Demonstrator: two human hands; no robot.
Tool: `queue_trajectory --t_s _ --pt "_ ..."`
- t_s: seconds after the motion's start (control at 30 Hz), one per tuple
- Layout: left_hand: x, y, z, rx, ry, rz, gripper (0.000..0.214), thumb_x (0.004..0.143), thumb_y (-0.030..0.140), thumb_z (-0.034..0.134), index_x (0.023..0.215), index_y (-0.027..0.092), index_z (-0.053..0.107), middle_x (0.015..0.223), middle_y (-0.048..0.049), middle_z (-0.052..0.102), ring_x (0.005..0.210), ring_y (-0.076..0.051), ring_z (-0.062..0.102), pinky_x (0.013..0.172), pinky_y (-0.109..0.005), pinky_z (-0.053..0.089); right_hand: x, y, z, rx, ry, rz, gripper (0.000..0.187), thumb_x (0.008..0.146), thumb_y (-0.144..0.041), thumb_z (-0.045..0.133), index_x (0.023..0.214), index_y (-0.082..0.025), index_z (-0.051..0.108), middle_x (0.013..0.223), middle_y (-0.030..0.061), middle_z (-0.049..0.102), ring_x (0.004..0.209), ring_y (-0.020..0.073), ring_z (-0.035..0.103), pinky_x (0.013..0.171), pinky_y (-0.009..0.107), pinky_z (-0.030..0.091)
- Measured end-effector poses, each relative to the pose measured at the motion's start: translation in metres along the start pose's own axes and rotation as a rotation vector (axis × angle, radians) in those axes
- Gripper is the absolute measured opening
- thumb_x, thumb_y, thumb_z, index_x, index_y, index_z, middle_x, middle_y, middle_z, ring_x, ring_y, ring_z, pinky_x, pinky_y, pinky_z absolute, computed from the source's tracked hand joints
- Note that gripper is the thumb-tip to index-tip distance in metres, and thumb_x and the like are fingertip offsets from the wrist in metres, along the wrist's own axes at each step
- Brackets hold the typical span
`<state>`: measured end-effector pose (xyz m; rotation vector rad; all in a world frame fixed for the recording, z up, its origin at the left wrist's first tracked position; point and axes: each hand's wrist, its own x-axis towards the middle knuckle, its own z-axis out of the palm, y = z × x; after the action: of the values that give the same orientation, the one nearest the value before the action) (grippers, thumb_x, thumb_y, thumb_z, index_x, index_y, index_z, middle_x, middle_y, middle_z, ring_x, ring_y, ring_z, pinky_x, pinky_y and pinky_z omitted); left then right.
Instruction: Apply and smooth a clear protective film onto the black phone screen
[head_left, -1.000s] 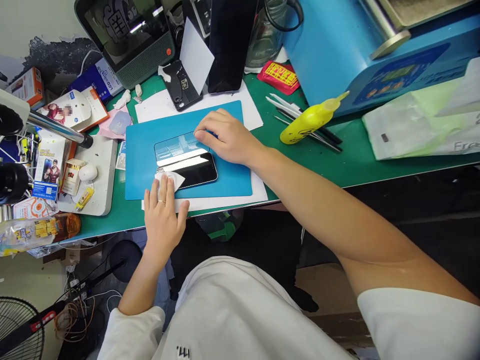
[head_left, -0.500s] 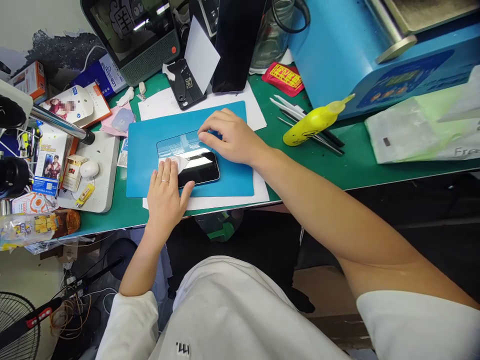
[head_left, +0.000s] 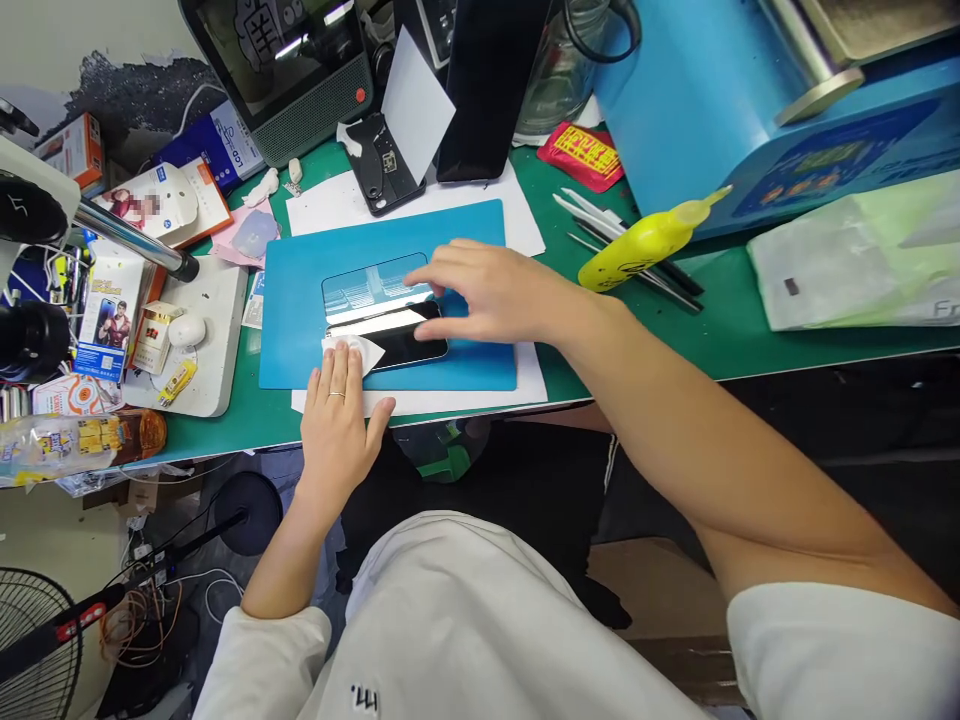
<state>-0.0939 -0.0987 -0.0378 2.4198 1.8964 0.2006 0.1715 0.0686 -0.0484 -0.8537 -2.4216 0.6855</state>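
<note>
Head view: green bench [head_left: 739,340] across the frame, crowded along its far side and left end. Blue machine [head_left: 697,110] at far right, bulkiest piece on it. Far side, left of centre: grey device [head_left: 315,115] with a dark screen. Nearer, blue mat [head_left: 292,300] lying flat, white paper [head_left: 525,225] showing past its far and near edges. Right hand [head_left: 499,295] over the mat, in from the right; index finger and thumb spread well apart, index tip by the right end of a clear black-edged sheet [head_left: 367,288], thumb tip over the screen of a dark phone [head_left: 405,350]; touching or just above, cannot tell. Left hand [head_left: 341,430] at the mat's near edge, fingers straight and side by side, thumb out to the side. Yellow bottle [head_left: 637,250] right of the mat, beside slim tools [head_left: 682,285]. Phone on the mat toward its near edge, screen up, bright band along the far side, left end partly covered. Sheet just beyond it; edges meeting or apart, cannot tell. White wipe [head_left: 365,351] under left fingertips, at the phone's left end, pointed corner to the right. Smallest: ring [head_left: 337,394] on one left finger.
</note>
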Motion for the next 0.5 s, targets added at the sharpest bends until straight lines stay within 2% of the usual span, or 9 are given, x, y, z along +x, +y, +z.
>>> queue_trajectory --t_s 0.07,0.13,0.33,0.5 --pt "-0.002 -0.001 0.0 -0.004 -0.004 0.007 0.072 0.119 0.053 0.039 0.175 0.009 0.037 0.181 -0.0241 0.04 0.172 -0.038 0.035 0.138 -0.059 0.036 -0.014 -0.001 -0.001 -0.011 -0.069 0.045 0.083 0.091 -0.083 0.07 0.148 -0.023 0.068 0.113 0.0136 0.072 0.106 0.0374 0.065 0.081 0.047 0.053" --pt "-0.001 -0.002 0.0 -0.007 -0.005 0.007 0.072 0.119 0.054 0.038 0.174 0.008 0.039 0.18 -0.0248 0.04 0.171 -0.038 0.036 0.138 -0.059 0.036 -0.025 0.0 0.001 -0.02 -0.092 0.076 0.091 0.089 -0.088 0.069 0.154 -0.024 0.064 0.121 0.0154 0.072 0.109 0.0393 0.065 0.08 0.047 0.053" --pt "0.021 -0.002 0.002 -0.025 -0.004 0.017 0.075 0.118 0.058 0.04 0.172 0.006 0.042 0.18 -0.0253 0.04 0.171 -0.039 0.036 0.139 -0.059 0.034 -0.028 0.004 0.012 -0.012 -0.068 0.113 0.088 0.09 -0.085 0.071 0.149 -0.02 0.069 0.123 0.0175 0.071 0.113 0.0414 0.064 0.089 0.051 0.054" --pt "0.047 0.023 0.013 -0.032 0.006 0.041 0.081 0.115 0.064 0.043 0.17 0.005 0.045 0.18 -0.0259 0.04 0.171 -0.041 0.036 0.138 -0.058 0.034 -0.024 0.004 0.013 -0.013 -0.074 0.106 0.084 0.091 -0.08 0.073 0.147 -0.018 0.07 0.122 0.0184 0.071 0.11 0.04 0.064 0.089 0.05 0.054"
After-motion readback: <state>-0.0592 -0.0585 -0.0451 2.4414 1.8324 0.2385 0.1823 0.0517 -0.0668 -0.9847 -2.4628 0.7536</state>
